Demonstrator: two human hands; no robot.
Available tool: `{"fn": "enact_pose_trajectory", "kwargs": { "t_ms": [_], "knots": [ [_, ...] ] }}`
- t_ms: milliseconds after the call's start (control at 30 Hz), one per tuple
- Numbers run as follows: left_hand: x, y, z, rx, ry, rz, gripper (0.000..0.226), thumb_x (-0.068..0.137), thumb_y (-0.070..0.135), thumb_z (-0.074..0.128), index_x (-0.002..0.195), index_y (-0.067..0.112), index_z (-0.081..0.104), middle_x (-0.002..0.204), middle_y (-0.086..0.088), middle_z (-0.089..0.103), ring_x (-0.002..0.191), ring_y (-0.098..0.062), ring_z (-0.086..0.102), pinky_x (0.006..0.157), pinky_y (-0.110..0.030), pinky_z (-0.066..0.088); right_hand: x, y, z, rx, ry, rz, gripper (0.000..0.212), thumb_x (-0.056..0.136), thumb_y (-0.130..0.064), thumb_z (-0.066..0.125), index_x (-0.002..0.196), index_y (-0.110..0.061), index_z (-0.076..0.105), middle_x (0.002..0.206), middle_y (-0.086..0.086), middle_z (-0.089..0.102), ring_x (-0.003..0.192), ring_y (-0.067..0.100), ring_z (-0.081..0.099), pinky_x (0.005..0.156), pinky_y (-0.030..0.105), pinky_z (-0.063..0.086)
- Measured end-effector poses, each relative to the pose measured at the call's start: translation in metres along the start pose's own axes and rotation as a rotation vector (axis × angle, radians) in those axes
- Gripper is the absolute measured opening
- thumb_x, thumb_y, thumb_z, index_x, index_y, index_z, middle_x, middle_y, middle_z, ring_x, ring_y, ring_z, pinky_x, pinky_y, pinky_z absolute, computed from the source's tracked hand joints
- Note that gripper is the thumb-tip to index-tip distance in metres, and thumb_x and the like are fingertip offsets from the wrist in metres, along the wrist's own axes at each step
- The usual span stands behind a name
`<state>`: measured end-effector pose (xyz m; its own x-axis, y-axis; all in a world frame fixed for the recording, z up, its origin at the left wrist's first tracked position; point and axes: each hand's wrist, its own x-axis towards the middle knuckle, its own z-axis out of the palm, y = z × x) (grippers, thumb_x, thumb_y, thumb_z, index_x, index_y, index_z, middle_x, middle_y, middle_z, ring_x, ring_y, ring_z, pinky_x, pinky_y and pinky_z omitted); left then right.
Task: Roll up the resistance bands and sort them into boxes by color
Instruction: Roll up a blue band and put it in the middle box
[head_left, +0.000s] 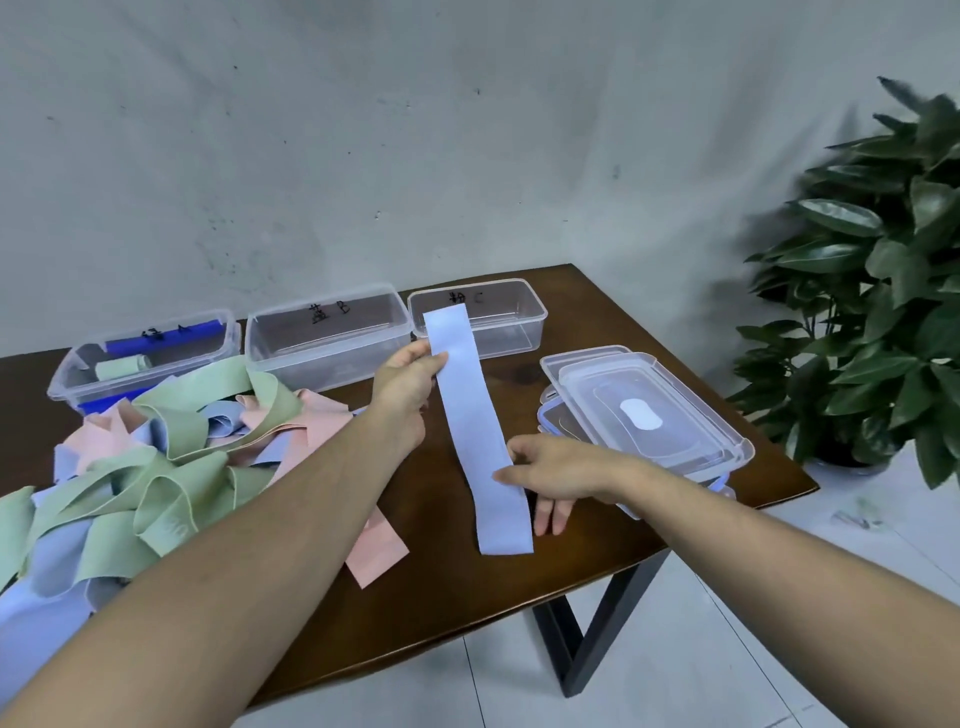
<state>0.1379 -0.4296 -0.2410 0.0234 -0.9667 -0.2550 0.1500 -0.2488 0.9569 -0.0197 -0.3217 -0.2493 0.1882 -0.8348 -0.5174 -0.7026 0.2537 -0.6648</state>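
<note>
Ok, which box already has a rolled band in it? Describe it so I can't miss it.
Along the far edge of the brown table stand three clear plastic boxes. Take the leftmost box, behind the band pile: it alone holds a rolled green band and blue pieces.

Dark wooden table (441, 597) on black metal legs (587, 654); leafy potted plant (878, 291) right; grey wall (363, 130).

You see matt, smooth cloth-like bands (171, 457), clear glossy plastic boxes (327, 338) and lids (654, 410), on a polished dark wooden desk (457, 566).
</note>
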Motion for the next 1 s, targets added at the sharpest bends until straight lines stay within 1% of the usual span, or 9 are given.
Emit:
{"fn": "enact_pose_trajectory", "kwargs": {
  "t_ms": [67,167,400,467,567,633,733,900,1000],
  "knots": [
    [0.004,-0.007,0.004,0.026,0.011,-0.006,0.023,0.095,0.014,0.065,0.116,0.019,0.066,0.104,-0.006,0.071,0.068,-0.009,0.053,0.055,-0.021,0.041,0.002,0.004,0.000,-0.039,0.022,-0.005,0.034,0.103,-0.037,0.051,0.130,-0.018,0.046,0.109,0.003,0.067,0.054,0.013,0.069,0.055,0.021,0.057],
    [0.013,-0.016,0.008,0.036,0.040,-0.037,0.028,0.092,0.010,0.067,0.119,0.016,0.067,0.106,-0.011,0.072,0.072,-0.012,0.057,0.056,-0.021,0.047,0.007,0.010,0.003,-0.108,0.115,-0.010,0.024,0.100,-0.036,0.057,0.116,-0.019,0.050,0.080,0.004,0.069,0.047,0.011,0.064,0.048,0.021,0.054],
    [0.015,-0.034,0.007,0.082,-0.008,-0.115,0.034,0.093,0.004,0.064,0.126,0.011,0.062,0.114,-0.008,0.066,0.097,-0.017,0.068,0.078,-0.024,0.058,0.004,0.016,0.008,-0.042,0.208,0.023,0.038,0.095,-0.037,0.065,0.114,-0.021,0.037,0.083,0.007,0.067,0.037,0.012,0.058,0.041,0.020,0.047],
    [0.009,-0.038,0.005,0.162,-0.015,-0.049,0.032,0.095,0.006,0.062,0.126,0.016,0.062,0.113,-0.005,0.066,0.098,-0.017,0.068,0.081,-0.025,0.058,0.001,0.019,0.008,-0.060,0.211,-0.002,0.033,0.096,-0.037,0.063,0.113,-0.022,0.038,0.082,0.007,0.067,0.039,0.012,0.058,0.044,0.021,0.048],
    [-0.011,-0.042,0.000,0.372,-0.077,0.134,0.026,0.097,0.010,0.059,0.121,0.020,0.065,0.108,0.000,0.067,0.095,-0.014,0.066,0.076,-0.021,0.055,-0.006,0.030,0.013,-0.115,0.235,-0.129,0.018,0.099,-0.036,0.057,0.110,-0.025,0.047,0.080,0.003,0.064,0.042,0.010,0.054,0.050,0.025,0.051],
    [-0.029,-0.047,-0.006,0.513,-0.158,0.253,0.021,0.097,0.011,0.059,0.114,0.021,0.066,0.106,0.005,0.066,0.092,-0.010,0.064,0.074,-0.015,0.051,-0.011,0.038,0.018,-0.147,0.298,-0.230,0.012,0.099,-0.033,0.057,0.111,-0.029,0.056,0.087,-0.003,0.062,0.058,0.008,0.058,0.060,0.027,0.052],
    [-0.055,-0.059,-0.019,0.708,-0.298,0.436,0.015,0.095,0.013,0.062,0.104,0.025,0.067,0.102,0.013,0.064,0.088,-0.002,0.060,0.075,-0.008,0.046,-0.017,0.052,0.029,-0.226,0.387,-0.384,0.024,0.097,-0.035,0.061,0.121,-0.032,0.065,0.099,-0.014,0.054,0.091,0.004,0.057,0.084,0.019,0.046],
    [-0.083,-0.082,-0.048,0.883,-0.450,0.661,0.017,0.090,0.016,0.069,0.102,0.028,0.067,0.100,0.017,0.058,0.093,-0.003,0.058,0.078,-0.009,0.043,-0.033,0.068,0.041,-0.336,0.458,-0.512,0.042,0.095,-0.049,0.060,0.133,-0.033,0.061,0.117,-0.024,0.046,0.098,-0.009,0.050,0.083,0.007,0.039],
    [-0.092,-0.090,-0.061,0.975,-0.508,0.748,0.019,0.089,0.030,0.069,0.108,0.026,0.070,0.107,0.017,0.059,0.100,-0.004,0.057,0.090,-0.018,0.045,-0.038,0.078,0.048,-0.411,0.464,-0.548,0.046,0.095,-0.048,0.058,0.135,-0.027,0.061,0.125,-0.019,0.048,0.111,-0.004,0.051,0.093,0.014,0.042]
  ]
}}
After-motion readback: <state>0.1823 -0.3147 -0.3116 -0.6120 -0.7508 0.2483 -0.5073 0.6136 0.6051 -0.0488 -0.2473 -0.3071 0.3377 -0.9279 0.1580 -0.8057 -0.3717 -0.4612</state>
